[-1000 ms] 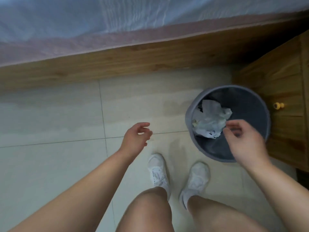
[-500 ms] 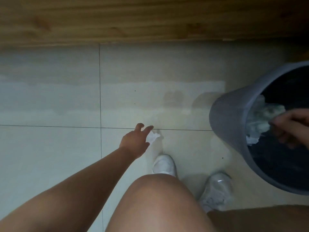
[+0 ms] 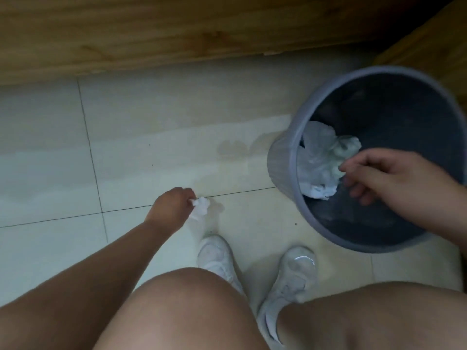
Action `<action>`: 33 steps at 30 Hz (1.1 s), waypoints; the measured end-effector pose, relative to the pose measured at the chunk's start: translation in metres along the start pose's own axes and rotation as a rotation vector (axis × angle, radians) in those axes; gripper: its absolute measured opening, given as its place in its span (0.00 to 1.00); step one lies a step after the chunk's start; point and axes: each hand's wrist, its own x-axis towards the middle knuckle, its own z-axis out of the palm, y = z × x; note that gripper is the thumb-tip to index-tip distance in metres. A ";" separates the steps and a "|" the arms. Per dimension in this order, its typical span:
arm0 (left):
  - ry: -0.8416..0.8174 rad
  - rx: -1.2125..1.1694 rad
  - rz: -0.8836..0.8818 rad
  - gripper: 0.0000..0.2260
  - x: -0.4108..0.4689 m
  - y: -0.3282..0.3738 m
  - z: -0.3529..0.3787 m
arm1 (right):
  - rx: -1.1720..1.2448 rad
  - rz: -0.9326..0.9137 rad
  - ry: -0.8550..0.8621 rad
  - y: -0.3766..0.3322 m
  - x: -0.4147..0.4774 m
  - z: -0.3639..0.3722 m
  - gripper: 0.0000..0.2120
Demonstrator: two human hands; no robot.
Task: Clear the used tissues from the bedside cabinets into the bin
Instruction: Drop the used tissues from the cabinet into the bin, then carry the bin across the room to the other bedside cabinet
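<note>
Left hand (image 3: pixel 174 207) pinches a tissue (image 3: pixel 201 207) off the floor; right hand (image 3: pixel 394 183) grips the wad (image 3: pixel 321 157) over the bin (image 3: pixel 280 157) — a loose pinch could drop the tissue again.

Head cam, looking steeply down, close over knees (image 3: pixel 192 299) & floor (image 3: pixel 151 152).

Crouching by the bin, a tissue in each of the hands

Left hand (image 3: pixel 171 207) pinches a small crumpled tissue (image 3: pixel 201 207) at floor (image 3: pixel 151 152) level, left of the grey bin (image 3: pixel 283 160); right hand (image 3: pixel 394 183) grips a tissue wad (image 3: pixel 321 157) inside the bin's mouth.
</note>
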 end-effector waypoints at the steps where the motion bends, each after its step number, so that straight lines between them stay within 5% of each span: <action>1: 0.047 -0.057 0.047 0.06 -0.006 0.014 -0.014 | 0.025 -0.001 0.004 -0.003 -0.007 -0.001 0.11; 8: 0.303 -0.307 0.240 0.05 -0.066 0.122 -0.130 | 0.153 0.042 0.080 -0.030 -0.060 -0.024 0.06; 15: 0.235 -0.601 0.147 0.08 -0.124 0.221 -0.210 | 0.270 0.091 0.181 -0.036 -0.116 -0.077 0.06; 28: 0.012 -0.524 0.136 0.05 -0.106 0.308 -0.165 | 0.533 0.337 0.370 0.052 -0.115 -0.062 0.06; 33: -0.036 -0.400 0.172 0.21 -0.086 0.292 -0.148 | 0.544 0.338 0.474 0.072 -0.095 -0.049 0.05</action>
